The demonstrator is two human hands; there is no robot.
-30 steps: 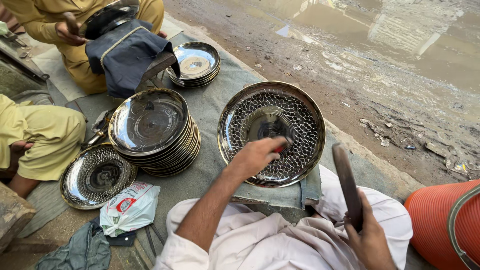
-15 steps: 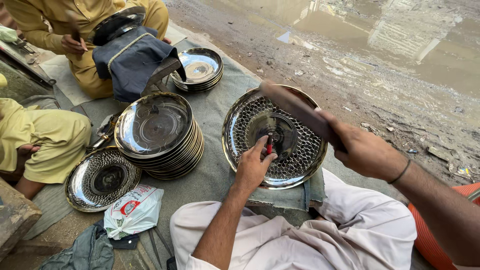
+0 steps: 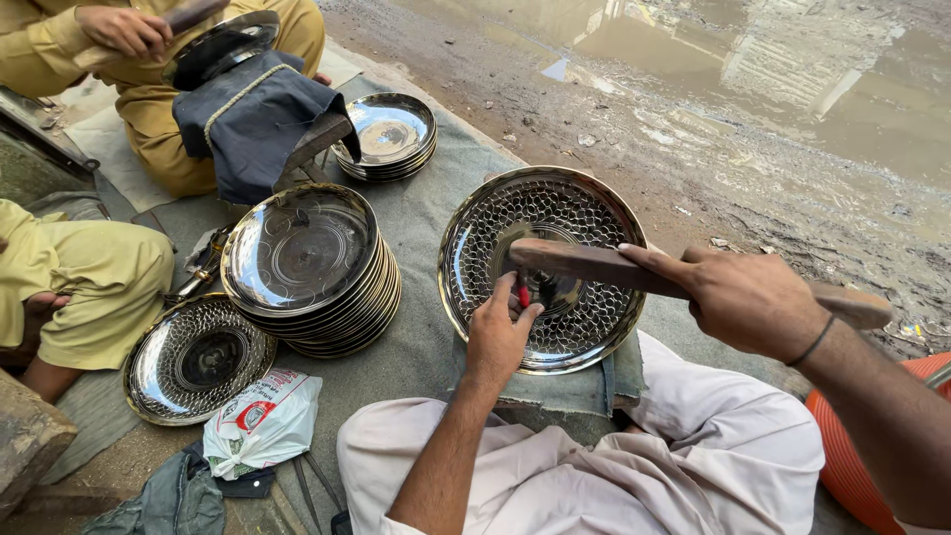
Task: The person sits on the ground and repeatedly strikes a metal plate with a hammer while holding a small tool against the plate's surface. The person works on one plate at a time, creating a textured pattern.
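I am seated on the ground outdoors, on a grey cloth mat [image 3: 426, 213] laid beside wet, muddy earth [image 3: 693, 109] with a brown puddle [image 3: 792, 50] beyond. My left hand [image 3: 498, 332] is closed around a small red-handled punch [image 3: 523, 294], its tip set upright on the middle of a round shiny steel tray with a hammered scale pattern [image 3: 584, 218], which lies on a folded grey cloth pad [image 3: 594, 381] in front of my knees. My right hand [image 3: 748, 297] grips a long brown wooden mallet [image 3: 594, 266], held level just above the punch. To the left stands a stack of polished steel plates [image 3: 309, 267], with another patterned tray [image 3: 198, 357] and a white plastic bag [image 3: 263, 421] near it. A further plate stack [image 3: 391, 134] lies beyond, near two people in yellow clothes.
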